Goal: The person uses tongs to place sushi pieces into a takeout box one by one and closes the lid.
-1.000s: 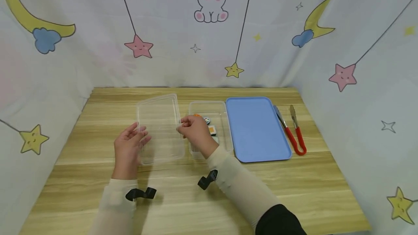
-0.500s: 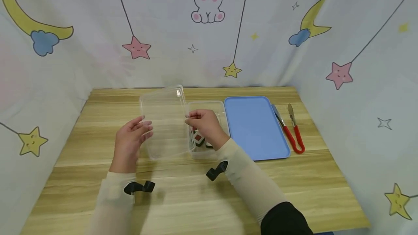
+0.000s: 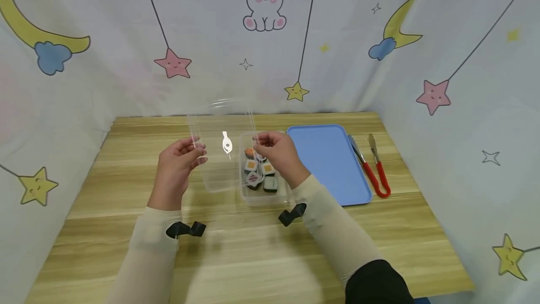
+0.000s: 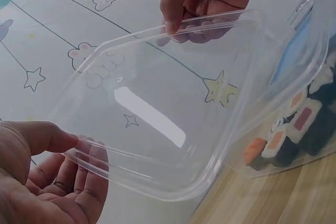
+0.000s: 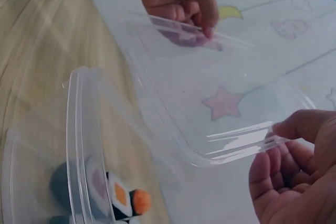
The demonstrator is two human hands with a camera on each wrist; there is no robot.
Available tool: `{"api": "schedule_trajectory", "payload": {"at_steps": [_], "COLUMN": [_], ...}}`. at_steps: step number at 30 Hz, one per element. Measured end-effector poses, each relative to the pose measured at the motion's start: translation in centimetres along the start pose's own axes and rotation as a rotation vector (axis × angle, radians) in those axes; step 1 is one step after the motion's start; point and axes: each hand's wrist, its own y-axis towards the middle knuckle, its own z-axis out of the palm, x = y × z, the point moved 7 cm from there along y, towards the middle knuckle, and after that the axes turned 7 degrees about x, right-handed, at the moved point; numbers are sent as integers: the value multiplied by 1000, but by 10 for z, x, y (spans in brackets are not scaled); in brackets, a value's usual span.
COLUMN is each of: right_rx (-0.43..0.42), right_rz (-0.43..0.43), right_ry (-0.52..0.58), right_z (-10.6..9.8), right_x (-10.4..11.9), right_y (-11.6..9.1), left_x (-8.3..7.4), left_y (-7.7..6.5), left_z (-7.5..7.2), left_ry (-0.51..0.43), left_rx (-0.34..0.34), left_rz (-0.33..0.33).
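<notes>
A clear plastic lid [image 3: 223,168] is held in the air by both hands, tilted, its right part over the clear container. My left hand [image 3: 178,165] pinches the lid's left edge between thumb and fingers; the left wrist view shows this grip on the lid [image 4: 157,114] closely. At the opposite edge, my right hand [image 3: 280,156] pinches the rim, and the right wrist view shows its thumb on top. Below stands the clear plastic container [image 3: 266,201], holding several sushi pieces [image 3: 271,184]. Part of the container lies hidden behind the right hand.
A blue tray [image 3: 333,163] lies just right of the container. Beside it, tongs [image 3: 380,177] with red handles rest on the wooden table [image 3: 236,257]. A printed white curtain [image 3: 202,83] hangs behind and at both sides.
Both hands have raised the lid and shifted it right, from left of the container to partly over it. The grips stay the same. More sushi shows now.
</notes>
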Motion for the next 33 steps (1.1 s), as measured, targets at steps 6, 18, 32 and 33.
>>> {"api": "schedule_trajectory", "payload": {"at_steps": [6,18,32,33], "right_rx": [-44,-122,-173,-176], "right_rz": [-62,-177,-203,-204], "right_ry": [-46,-56,-59,-63], "right_z": [-13,-27,-39,-39], "right_x": [8,11,14,19], "right_y": [-5,-12,-19,-22], "left_x": [-7,-13,-13,-13], "left_y": [6,5,1,1], "left_z": [14,29,44,44], "left_ry": [18,40,90,91], "left_rx": [46,100,156,158], "left_rz": [53,185,304,306]}}
